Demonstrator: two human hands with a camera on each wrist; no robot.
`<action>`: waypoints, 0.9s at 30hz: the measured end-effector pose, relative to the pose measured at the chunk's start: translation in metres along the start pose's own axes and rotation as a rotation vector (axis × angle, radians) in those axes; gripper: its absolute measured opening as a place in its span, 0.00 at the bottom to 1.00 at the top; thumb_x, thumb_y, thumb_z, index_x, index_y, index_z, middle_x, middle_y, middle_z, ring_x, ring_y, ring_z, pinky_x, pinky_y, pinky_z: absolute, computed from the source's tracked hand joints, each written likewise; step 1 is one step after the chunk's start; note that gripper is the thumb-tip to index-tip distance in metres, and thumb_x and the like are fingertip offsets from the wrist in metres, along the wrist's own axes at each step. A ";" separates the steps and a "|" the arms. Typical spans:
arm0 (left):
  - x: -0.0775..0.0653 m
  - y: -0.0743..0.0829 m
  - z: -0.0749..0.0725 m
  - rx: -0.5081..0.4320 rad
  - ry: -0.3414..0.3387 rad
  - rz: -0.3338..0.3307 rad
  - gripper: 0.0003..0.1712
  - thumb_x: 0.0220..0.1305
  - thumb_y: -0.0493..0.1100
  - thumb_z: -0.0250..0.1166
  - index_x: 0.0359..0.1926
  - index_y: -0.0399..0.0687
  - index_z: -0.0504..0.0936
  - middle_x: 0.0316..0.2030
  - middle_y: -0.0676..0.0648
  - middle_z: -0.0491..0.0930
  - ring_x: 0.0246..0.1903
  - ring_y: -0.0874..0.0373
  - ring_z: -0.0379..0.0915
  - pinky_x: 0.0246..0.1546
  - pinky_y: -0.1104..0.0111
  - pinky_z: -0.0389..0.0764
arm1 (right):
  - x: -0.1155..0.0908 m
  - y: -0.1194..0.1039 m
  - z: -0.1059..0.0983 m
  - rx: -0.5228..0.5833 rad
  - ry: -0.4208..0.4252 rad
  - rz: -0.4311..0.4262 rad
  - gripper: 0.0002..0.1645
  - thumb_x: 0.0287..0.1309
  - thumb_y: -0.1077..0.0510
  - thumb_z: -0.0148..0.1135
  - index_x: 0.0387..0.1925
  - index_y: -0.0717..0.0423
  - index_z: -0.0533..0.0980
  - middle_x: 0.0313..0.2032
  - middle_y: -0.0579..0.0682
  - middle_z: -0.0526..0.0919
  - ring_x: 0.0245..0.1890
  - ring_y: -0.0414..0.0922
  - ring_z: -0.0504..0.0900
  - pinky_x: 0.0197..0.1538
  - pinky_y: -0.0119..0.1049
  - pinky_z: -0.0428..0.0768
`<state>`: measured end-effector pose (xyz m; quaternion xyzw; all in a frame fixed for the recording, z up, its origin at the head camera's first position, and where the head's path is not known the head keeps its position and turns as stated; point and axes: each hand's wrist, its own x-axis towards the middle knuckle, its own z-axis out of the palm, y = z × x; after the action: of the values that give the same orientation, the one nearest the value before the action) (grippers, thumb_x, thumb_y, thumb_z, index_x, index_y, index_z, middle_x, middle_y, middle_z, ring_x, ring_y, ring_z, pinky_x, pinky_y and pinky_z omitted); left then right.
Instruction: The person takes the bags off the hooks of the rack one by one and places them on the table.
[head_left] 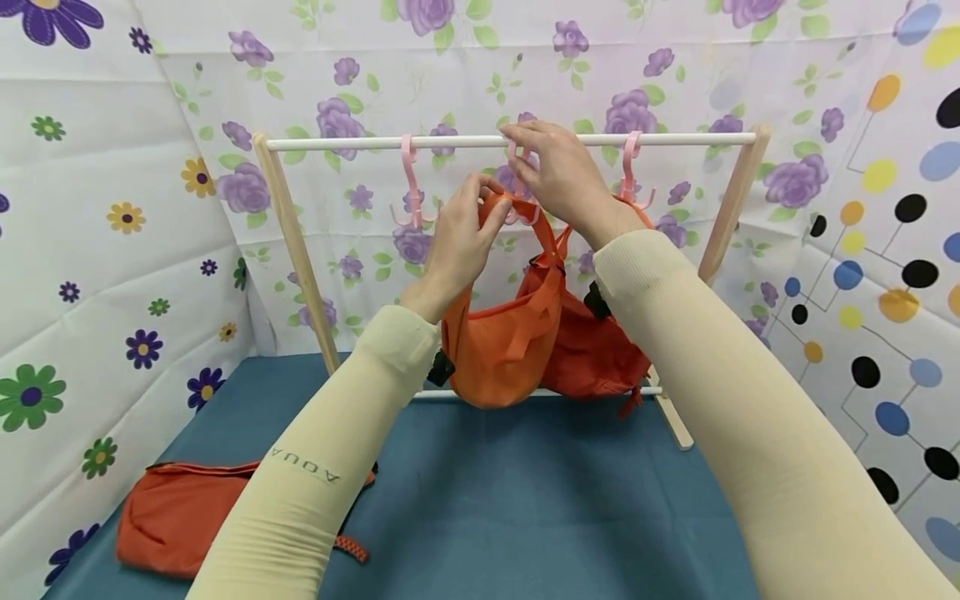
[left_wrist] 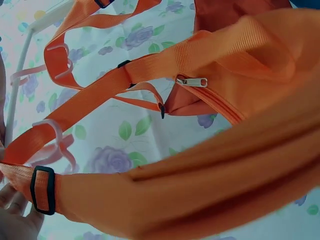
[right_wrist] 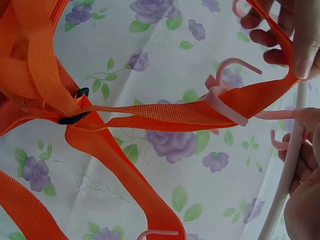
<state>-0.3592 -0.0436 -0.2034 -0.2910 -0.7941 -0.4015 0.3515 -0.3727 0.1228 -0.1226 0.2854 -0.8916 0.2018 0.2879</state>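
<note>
My left hand [head_left: 459,242] pinches the strap of an orange waist bag [head_left: 504,354], which hangs below the white rail [head_left: 337,143]. In the right wrist view the strap [right_wrist: 185,112] runs over the prongs of the middle pink hook [right_wrist: 220,102]. My right hand [head_left: 558,171] grips that hook's top at the rail; its fingers [right_wrist: 305,165] are around the stem and rail. The left wrist view has the left hand [left_wrist: 20,212] beside a black strap slider [left_wrist: 43,190]. A redder bag [head_left: 592,350] hangs from the right pink hook [head_left: 632,171], partly hidden by the orange bag.
Another red-orange bag [head_left: 183,517] lies on the blue-green tabletop [head_left: 525,508] at the left, partly behind my left sleeve. One pink hook [head_left: 410,179] hangs left of my hands. Wooden posts [head_left: 300,258] hold the rail, and patterned sheets surround the table.
</note>
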 end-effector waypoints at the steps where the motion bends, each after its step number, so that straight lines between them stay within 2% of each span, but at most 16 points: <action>1: 0.001 0.001 0.000 -0.002 0.011 0.009 0.16 0.80 0.46 0.58 0.56 0.39 0.74 0.43 0.42 0.79 0.38 0.52 0.76 0.39 0.65 0.76 | 0.000 0.000 -0.001 0.003 -0.004 0.006 0.27 0.77 0.58 0.58 0.73 0.51 0.73 0.71 0.54 0.74 0.74 0.53 0.68 0.78 0.44 0.59; 8: 0.005 0.012 0.000 -0.084 0.088 0.079 0.14 0.79 0.44 0.61 0.54 0.36 0.76 0.45 0.41 0.81 0.43 0.52 0.79 0.42 0.67 0.77 | 0.002 -0.003 -0.006 0.006 -0.042 0.087 0.28 0.75 0.58 0.61 0.73 0.45 0.73 0.73 0.52 0.71 0.75 0.52 0.67 0.77 0.48 0.59; 18: -0.002 0.021 0.000 -0.145 0.097 0.141 0.12 0.78 0.42 0.61 0.51 0.36 0.77 0.42 0.42 0.81 0.45 0.53 0.80 0.45 0.69 0.78 | 0.003 -0.004 -0.005 0.010 -0.053 0.113 0.28 0.76 0.57 0.60 0.74 0.43 0.73 0.73 0.51 0.72 0.72 0.52 0.70 0.76 0.48 0.62; 27: -0.011 0.022 -0.006 -0.183 0.050 0.096 0.11 0.77 0.43 0.63 0.50 0.38 0.78 0.42 0.44 0.81 0.42 0.55 0.80 0.42 0.67 0.79 | 0.002 -0.005 -0.004 -0.008 -0.051 0.074 0.28 0.77 0.57 0.58 0.74 0.47 0.72 0.73 0.50 0.72 0.75 0.51 0.67 0.78 0.44 0.58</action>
<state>-0.3344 -0.0397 -0.1997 -0.3495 -0.7302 -0.4621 0.3622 -0.3697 0.1206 -0.1175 0.2561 -0.9094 0.2013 0.2587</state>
